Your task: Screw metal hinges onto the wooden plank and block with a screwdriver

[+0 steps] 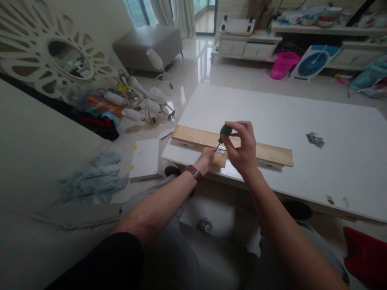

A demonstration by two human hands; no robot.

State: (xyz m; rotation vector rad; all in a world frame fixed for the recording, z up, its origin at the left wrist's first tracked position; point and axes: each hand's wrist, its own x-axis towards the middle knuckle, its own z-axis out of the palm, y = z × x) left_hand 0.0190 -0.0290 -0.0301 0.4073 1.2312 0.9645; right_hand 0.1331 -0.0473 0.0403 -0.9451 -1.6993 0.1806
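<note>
My right hand [242, 143] grips the green handle of a screwdriver [225, 131], its shaft slanting down to a metal hinge [220, 149]. The hinge lies where a long wooden board [196, 136] meets a short wooden piece [220, 160]. Close by the screwdriver's tip, my left hand [207, 156] has its fingers closed against the short piece and the hinge; what they pinch is too small to make out. A brown strap circles my left wrist. Both wooden pieces rest at the near edge of a white panel [266, 117].
Several loose metal hinges [315, 139] lie on the panel's right side. Left on the floor are wall lamps [151, 105], a white box [145, 158] and a grey cloth [102, 177]. A red object [364, 255] stands at lower right, a pink basket [284, 65] farther back.
</note>
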